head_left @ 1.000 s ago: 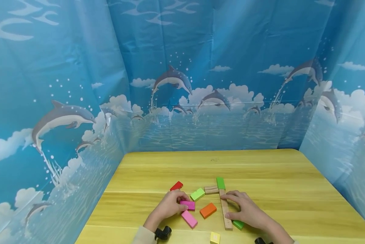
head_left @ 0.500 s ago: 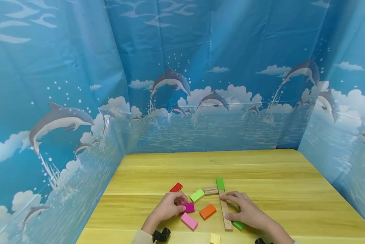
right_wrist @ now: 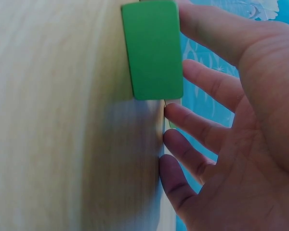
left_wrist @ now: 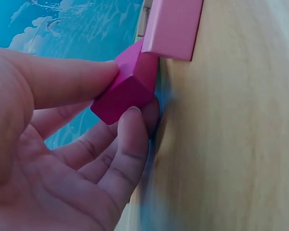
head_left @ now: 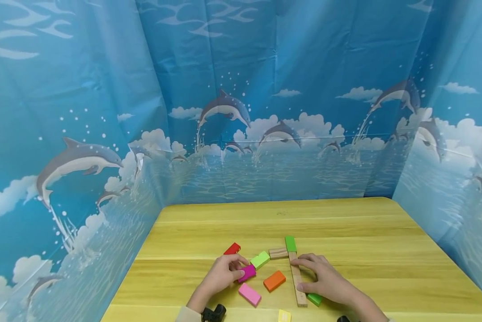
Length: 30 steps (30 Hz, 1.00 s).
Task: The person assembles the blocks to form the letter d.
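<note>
My left hand pinches a magenta block between thumb and fingers. That block is angled, its far end close to a lime-green block. Just in front of it lies a pink block. My right hand rests with thumb and index fingertips on a line of plain wooden blocks, its fingers only loosely bent. A green block sits at the right of that line, partly under the hand. Another green block caps the line's far end, and a brown wooden block adjoins it.
An orange block lies between the hands. A red block is beyond my left hand, and a yellow block lies at the near side. Dolphin-printed curtains stand around the yellow wooden table.
My left hand has turned the magenta block, so its far end now points up toward the lime-green block and it is apart from the pink one. The right hand stays in place.
</note>
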### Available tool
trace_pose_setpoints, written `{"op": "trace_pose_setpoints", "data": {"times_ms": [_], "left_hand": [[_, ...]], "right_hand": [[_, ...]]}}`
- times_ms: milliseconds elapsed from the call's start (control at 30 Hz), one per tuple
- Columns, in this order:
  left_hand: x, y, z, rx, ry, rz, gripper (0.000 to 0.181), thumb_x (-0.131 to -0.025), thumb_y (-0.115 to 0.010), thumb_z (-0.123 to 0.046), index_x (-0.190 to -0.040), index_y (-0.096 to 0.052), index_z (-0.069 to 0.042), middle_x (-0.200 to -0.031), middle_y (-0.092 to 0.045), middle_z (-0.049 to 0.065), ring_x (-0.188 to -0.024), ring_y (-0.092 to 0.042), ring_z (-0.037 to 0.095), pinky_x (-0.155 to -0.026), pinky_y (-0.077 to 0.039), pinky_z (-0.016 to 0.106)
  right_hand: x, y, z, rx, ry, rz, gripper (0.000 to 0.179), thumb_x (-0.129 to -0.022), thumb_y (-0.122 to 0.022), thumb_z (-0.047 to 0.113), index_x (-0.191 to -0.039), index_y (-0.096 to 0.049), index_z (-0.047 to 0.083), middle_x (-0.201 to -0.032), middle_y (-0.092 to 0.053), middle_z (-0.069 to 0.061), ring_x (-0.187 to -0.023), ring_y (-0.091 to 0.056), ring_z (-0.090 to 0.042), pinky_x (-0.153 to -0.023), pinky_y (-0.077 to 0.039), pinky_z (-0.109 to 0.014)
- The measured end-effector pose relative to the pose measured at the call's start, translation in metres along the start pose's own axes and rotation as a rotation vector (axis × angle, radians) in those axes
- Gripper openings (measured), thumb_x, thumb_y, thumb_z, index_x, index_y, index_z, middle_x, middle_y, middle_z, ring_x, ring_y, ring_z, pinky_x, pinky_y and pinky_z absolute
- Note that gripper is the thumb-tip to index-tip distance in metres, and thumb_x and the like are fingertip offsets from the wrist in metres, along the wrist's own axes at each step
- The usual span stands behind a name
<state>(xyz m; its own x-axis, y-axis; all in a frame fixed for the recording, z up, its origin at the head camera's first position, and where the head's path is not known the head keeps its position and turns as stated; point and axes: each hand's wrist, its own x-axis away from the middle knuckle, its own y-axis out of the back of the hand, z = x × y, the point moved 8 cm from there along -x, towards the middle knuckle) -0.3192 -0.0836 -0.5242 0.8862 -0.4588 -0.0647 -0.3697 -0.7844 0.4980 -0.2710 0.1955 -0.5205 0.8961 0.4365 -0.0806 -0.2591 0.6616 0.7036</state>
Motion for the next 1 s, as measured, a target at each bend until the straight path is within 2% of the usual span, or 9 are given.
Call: {"op": "trace_pose_setpoints", "data": {"times_ms": [167,367,500,700,800,1000], "left_hand": [[0.001,0.003,0.004,-0.051,0.011,-0.036,0.018,-0.09,-0.074,-0.007,-0.104,-0.075,-0.018,-0.082,-0.064,0.0,-0.069,-0.057,0.013,-0.057,-0.048,0.026],[0.003,0.008,0.001,-0.133,-0.014,-0.088,0.008,-0.088,-0.078,-0.011,-0.096,-0.075,-0.013,-0.073,-0.061,-0.004,-0.058,-0.052,0.008,-0.049,-0.045,0.024],[0.003,0.009,0.001,-0.17,-0.013,-0.111,0.01,-0.086,-0.08,-0.014,-0.095,-0.074,-0.013,-0.069,-0.061,-0.005,-0.054,-0.049,0.006,-0.046,-0.042,0.023],[0.005,0.004,0.002,-0.134,0.025,-0.057,0.02,-0.086,-0.081,-0.017,-0.104,-0.075,-0.015,-0.068,-0.06,-0.004,-0.05,-0.048,0.006,-0.045,-0.038,0.022],[0.005,0.002,0.0,-0.112,0.019,-0.039,0.025,-0.086,-0.081,-0.017,-0.11,-0.075,-0.014,-0.068,-0.061,-0.003,-0.049,-0.047,0.006,-0.044,-0.037,0.022],[0.005,-0.002,-0.001,-0.139,0.006,-0.029,0.031,-0.086,-0.081,-0.019,-0.116,-0.074,-0.016,-0.07,-0.061,-0.005,-0.051,-0.048,0.006,-0.045,-0.039,0.022]], "right_hand": [[-0.002,-0.001,0.001,0.002,0.003,0.004,0.063,-0.087,-0.072,0.053,-0.143,-0.056,0.028,-0.143,-0.047,-0.008,-0.125,-0.041,-0.035,-0.091,-0.043,-0.06],[-0.001,-0.001,0.002,0.001,-0.005,0.009,0.063,-0.088,-0.072,0.052,-0.143,-0.057,0.027,-0.143,-0.047,-0.009,-0.126,-0.04,-0.037,-0.092,-0.043,-0.062],[-0.001,0.0,0.002,0.011,0.001,0.001,0.063,-0.087,-0.072,0.053,-0.143,-0.057,0.027,-0.143,-0.048,-0.009,-0.125,-0.041,-0.037,-0.092,-0.043,-0.062],[-0.001,-0.001,0.001,0.015,-0.001,0.005,0.062,-0.087,-0.072,0.053,-0.142,-0.057,0.029,-0.143,-0.048,-0.008,-0.124,-0.041,-0.036,-0.091,-0.043,-0.061],[-0.001,-0.001,0.001,0.018,0.004,0.003,0.062,-0.087,-0.072,0.053,-0.143,-0.056,0.029,-0.143,-0.048,-0.008,-0.124,-0.041,-0.035,-0.091,-0.044,-0.06],[-0.001,0.001,0.004,0.032,0.02,-0.013,0.064,-0.087,-0.072,0.053,-0.143,-0.057,0.026,-0.142,-0.049,-0.007,-0.124,-0.042,-0.035,-0.091,-0.043,-0.061]]}}
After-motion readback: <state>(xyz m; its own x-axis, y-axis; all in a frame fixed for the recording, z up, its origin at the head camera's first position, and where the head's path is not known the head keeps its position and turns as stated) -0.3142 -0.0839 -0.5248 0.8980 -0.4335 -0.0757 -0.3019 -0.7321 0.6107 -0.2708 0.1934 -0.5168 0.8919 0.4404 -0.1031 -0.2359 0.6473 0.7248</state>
